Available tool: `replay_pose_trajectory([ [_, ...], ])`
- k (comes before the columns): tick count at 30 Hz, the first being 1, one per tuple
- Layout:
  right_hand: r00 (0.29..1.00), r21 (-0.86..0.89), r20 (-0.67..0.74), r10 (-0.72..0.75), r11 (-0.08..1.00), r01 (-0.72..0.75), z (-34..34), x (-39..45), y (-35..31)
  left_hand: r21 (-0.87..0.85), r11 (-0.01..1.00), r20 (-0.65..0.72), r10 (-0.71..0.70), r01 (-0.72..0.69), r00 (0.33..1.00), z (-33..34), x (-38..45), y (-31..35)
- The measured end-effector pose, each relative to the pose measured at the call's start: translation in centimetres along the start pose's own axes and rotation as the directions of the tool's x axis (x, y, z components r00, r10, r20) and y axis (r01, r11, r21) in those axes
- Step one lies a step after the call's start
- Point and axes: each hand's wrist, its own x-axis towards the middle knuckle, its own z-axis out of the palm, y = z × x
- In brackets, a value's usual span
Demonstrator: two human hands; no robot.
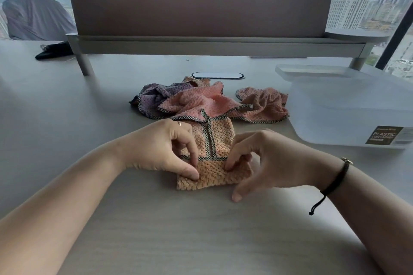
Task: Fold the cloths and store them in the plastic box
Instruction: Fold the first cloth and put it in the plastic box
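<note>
A small orange cloth (214, 172) with checked trim lies partly folded on the table in front of me. My left hand (165, 149) pinches its left side, thumb pressing on the near flap. My right hand (263, 161) grips its right edge with the fingers curled on the fabric. Behind it lies a loose pile: a pink cloth (201, 102), a purple cloth (152, 98) and another orange cloth (266, 102). The translucent plastic box (348, 123) stands at the right, with its lid (312, 71) behind it.
A raised desk shelf with a brown partition (201, 2) spans the back. A black item (53, 51) lies at the far left near a shelf leg. An oval cable port (218, 75) is set in the table behind the pile.
</note>
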Motion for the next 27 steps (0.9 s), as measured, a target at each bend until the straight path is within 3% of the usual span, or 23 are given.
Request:
replay_pose_trajectory([
  [5, 1.0, -0.027, -0.01, 0.021, 0.999, -0.021, -0.3, -0.1, 0.2, 0.052, 0.998, 0.018, 0.018, -0.019, 1.0, 0.0, -0.2, 0.2],
  [18, 0.98, -0.096, -0.2, 0.007, 0.995, -0.027, -0.1, 0.4, 0.9, 0.286, 0.953, -0.061, 0.12, -0.098, 0.991, 0.3, -0.3, 0.0],
  [22, 0.984, -0.054, -0.179, -0.005, 0.999, -0.005, -0.1, 0.2, 0.7, 0.22, 0.968, -0.101, 0.141, -0.116, 0.985, 0.4, -0.1, -0.5],
  [27, 0.99, -0.127, -0.141, -0.014, 0.992, -0.004, 0.0, 0.3, 1.0, 0.13, 0.989, -0.11, 0.081, -0.066, 0.991, 0.2, -0.1, -0.9],
])
